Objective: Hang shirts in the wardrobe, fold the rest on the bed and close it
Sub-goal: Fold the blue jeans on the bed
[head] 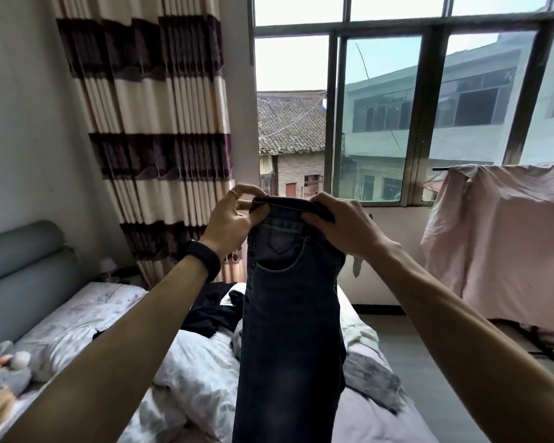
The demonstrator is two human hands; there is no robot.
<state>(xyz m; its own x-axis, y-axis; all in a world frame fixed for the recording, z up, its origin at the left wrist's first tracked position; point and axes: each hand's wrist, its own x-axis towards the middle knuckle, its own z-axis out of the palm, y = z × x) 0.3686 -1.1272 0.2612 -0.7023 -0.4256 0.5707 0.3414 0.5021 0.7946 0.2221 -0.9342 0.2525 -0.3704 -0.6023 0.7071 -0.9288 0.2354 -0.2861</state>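
Jeans of dark faded denim hang long, waistband pinched by left grip and right grip.

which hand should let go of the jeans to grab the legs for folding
Probably the left hand: it only pinches a corner of the jeans, while the right hand curls over the waistband.
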